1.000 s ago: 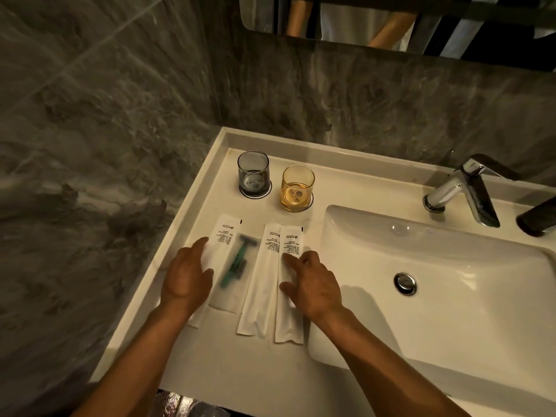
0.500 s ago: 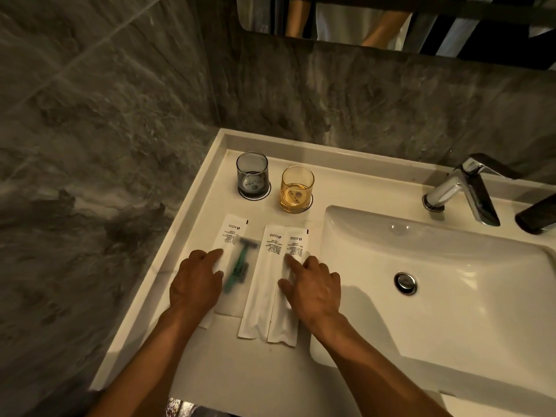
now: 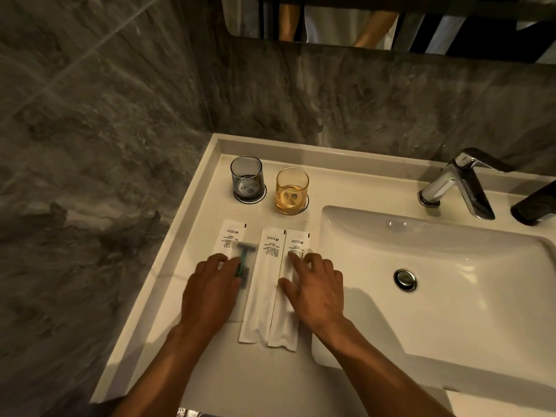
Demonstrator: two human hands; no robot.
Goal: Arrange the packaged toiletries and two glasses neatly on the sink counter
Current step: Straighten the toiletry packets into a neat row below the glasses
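Both hands are working flat on the counter (image 3: 186,296), left of the basin (image 3: 451,296). Left hand (image 3: 210,293) is lying palm-down on the razor pack (image 3: 237,266), fingers spread and loose, gripping nothing; the razor is showing blurred through the clear film. Right hand (image 3: 316,290) is pressing on the right sachet (image 3: 290,296), fingers spread flat, index tip on the print, nothing pinched. Middle sachet (image 3: 261,290) is lying between the hands, its long edge touching the right sachet. A fourth pack (image 3: 230,239) is sitting partly under the razor pack.

Grey glass (image 3: 246,182) and amber glass (image 3: 292,191) are standing upright on coasters behind the packs, near each other but apart.

Handling judgement: sachets are looking light, thin and floppy, likely sliding easily on glossy ceramic, so flat fingertip nudges on the long edges should be working better than pinching. Razor pack is stiffer in the middle, film probably slick. Glasses are fragile and heavier; gripping round the wall, low down.

Risk: the right sachet is lying just beside the basin edge and could slip in.
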